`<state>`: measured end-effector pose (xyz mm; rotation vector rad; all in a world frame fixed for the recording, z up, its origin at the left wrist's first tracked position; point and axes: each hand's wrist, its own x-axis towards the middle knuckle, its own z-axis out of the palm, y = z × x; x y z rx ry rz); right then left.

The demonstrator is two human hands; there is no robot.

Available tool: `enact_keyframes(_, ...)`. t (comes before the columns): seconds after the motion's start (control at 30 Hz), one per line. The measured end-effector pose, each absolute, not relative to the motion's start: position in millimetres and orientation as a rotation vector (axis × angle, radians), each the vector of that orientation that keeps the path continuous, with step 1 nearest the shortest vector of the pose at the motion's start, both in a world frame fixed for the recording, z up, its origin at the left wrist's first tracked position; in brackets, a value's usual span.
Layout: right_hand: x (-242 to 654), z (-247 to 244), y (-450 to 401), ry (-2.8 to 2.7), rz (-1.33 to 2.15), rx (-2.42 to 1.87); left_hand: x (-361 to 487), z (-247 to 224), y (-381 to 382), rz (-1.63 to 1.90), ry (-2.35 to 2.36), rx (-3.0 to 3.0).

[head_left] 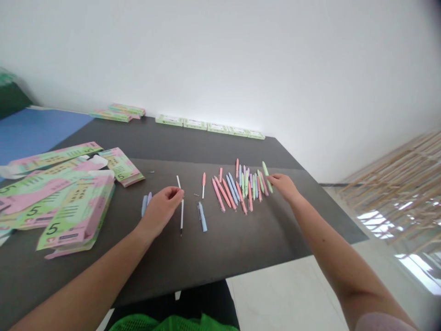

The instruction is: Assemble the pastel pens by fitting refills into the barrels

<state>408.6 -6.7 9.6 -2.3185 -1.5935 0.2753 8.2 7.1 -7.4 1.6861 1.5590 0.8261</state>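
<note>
My left hand (161, 208) pinches a thin white pen refill (182, 214) with a dark tip, held roughly upright over the dark table. Beside that hand lie a blue pen part (144, 205) and a purple one, both partly hidden. A light blue pen barrel with a clip (202, 217) lies just to the right, below a pink pen part with a white end (203, 184). At the right end of a group of pink, blue, green and purple pens (241, 188), my right hand (283, 185) has its fingers closed on a light green pen (267, 176).
Opened green and pink cardboard packs (74, 211) spread over the table's left side. More packs (117, 112) lie at the back left, and a row of slim boxes (210, 127) lines the back edge. A tiny metal piece (196, 195) lies near the middle.
</note>
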Motion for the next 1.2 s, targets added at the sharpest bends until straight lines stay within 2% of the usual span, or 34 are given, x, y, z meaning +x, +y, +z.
enact_keyframes(0.17, 438, -10, -14, -1.554, 0.233, -2.650, 2, -8, 14, 0.639, 1.610, 1.880)
enact_keyframes(0.43, 450, -32, -19, -1.610, 0.213, -2.751, -1, -18, 9, 0.252, 1.646, 2.165)
enact_keyframes(0.7, 448, -31, -23, -1.577, 0.208, -2.768, -8, -2, 8, 0.243, 1.737, 2.235)
enact_keyframes(0.87, 428, -16, -35, -1.421, 0.066, -2.780, -39, 17, 22, 0.460, 1.920, 2.153)
enact_keyframes(1.0, 377, 4, -50, -1.537, -0.006, -2.458, -60, 20, 23, 0.466, 2.077, 2.074)
enact_keyframes(1.2, 261, 17, -71, -1.938, 0.423, -1.914, -66, 3, 14, 0.168, 2.114, 2.118)
